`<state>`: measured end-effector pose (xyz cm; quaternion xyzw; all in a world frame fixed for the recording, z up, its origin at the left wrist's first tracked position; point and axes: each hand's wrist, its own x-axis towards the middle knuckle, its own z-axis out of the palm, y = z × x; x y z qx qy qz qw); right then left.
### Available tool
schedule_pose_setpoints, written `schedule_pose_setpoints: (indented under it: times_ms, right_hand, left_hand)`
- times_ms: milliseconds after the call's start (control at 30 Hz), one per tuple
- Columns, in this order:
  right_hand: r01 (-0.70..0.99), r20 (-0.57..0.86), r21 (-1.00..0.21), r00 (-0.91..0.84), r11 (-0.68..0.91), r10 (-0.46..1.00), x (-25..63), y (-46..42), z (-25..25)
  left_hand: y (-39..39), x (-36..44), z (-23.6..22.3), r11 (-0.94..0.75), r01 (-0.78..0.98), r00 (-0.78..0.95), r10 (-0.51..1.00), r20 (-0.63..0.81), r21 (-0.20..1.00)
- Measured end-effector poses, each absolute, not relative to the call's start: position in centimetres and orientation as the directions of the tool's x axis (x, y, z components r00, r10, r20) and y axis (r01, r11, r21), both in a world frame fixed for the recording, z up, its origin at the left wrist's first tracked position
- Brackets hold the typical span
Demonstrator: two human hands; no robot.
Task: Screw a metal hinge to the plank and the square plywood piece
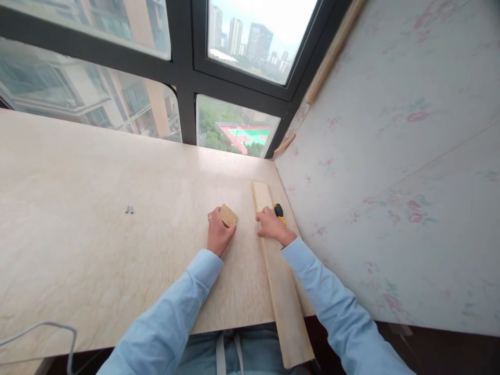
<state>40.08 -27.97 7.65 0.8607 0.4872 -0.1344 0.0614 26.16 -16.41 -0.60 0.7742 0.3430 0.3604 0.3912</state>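
Observation:
My left hand (221, 232), with a ring on one finger, is closed round a small tan block (228, 215) on the tabletop. A long pale wooden board (287, 297) lies to the right and sticks out past the table's near edge. Resting over this board, my right hand (272, 226) has its fingers pinched together at the left edge. A thin pale sliver shows at those fingertips, too small to name. Just behind the right hand lies a black and yellow tool (278, 210), partly hidden.
Two small metal screws (129, 209) stand on the tabletop (97, 260) at left. A grey cable (50, 324) crosses the near left corner. The flowered wall (390, 156) bounds the right side, and dark window frames (185, 73) rise behind the table.

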Motion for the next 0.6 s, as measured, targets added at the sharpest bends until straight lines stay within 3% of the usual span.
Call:
schedule_pose_setpoints:
  times_ms: [267,467,600]
  right_hand:
    - [0.862,-0.354,0.075,0.493,-0.501,0.795,39.5,-27.2,8.6]
    - [0.832,-0.356,-0.091,0.487,-0.548,0.798,41.1,-27.4,7.4]
    - [0.797,-0.343,-0.201,0.487,-0.569,0.803,41.9,-27.9,6.4]
  left_hand:
    - [-17.1,27.8,-0.8,-0.376,0.157,0.584,0.781,0.221,0.913]
    - [-17.7,27.5,-0.4,-0.292,0.155,0.597,0.789,0.146,0.944]
    - [-17.9,27.7,-0.2,-0.135,0.125,0.612,0.790,0.030,0.983]
